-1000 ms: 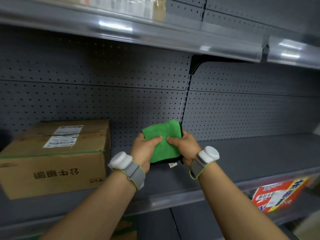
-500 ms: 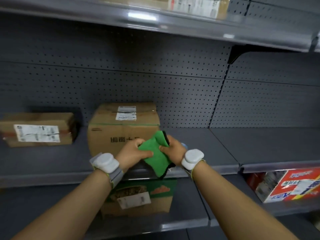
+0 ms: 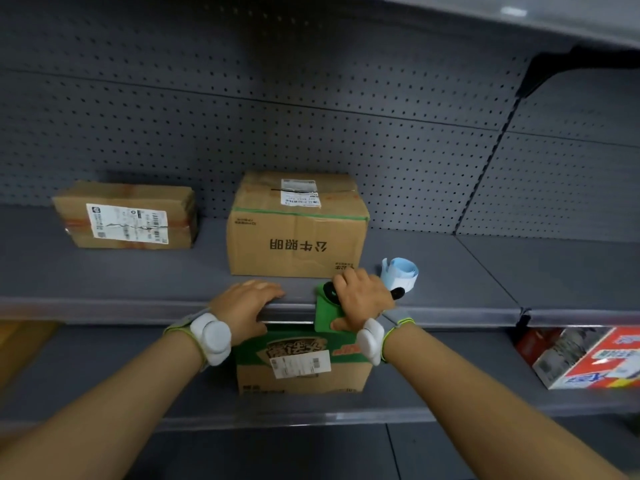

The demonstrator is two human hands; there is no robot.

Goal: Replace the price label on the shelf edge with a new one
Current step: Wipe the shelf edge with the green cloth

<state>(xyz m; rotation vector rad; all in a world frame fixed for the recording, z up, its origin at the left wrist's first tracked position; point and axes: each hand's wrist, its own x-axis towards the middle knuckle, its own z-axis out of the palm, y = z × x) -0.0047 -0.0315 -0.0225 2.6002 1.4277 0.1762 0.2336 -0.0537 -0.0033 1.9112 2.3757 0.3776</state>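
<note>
Left hand: my left hand (image 3: pixel 247 306) lies flat on the shelf edge (image 3: pixel 138 306), fingers spread, gripping nothing.
Right hand: my right hand (image 3: pixel 360 299) is closed on the green cloth (image 3: pixel 325 315), pressing it against the shelf edge just right of my left hand.
Labels: a curled strip of blue and white labels (image 3: pixel 400 273) sits on the shelf right behind my right hand; whether I touch it, I cannot tell.
Label rail: the clear strip between my hands looks bare and shiny.
Boxes: a big cardboard box (image 3: pixel 298 225) stands behind my hands, a flatter parcel (image 3: pixel 126 216) well to its left.
Below: a green-topped carton (image 3: pixel 301 362) sits on the lower shelf under my wrists.
</note>
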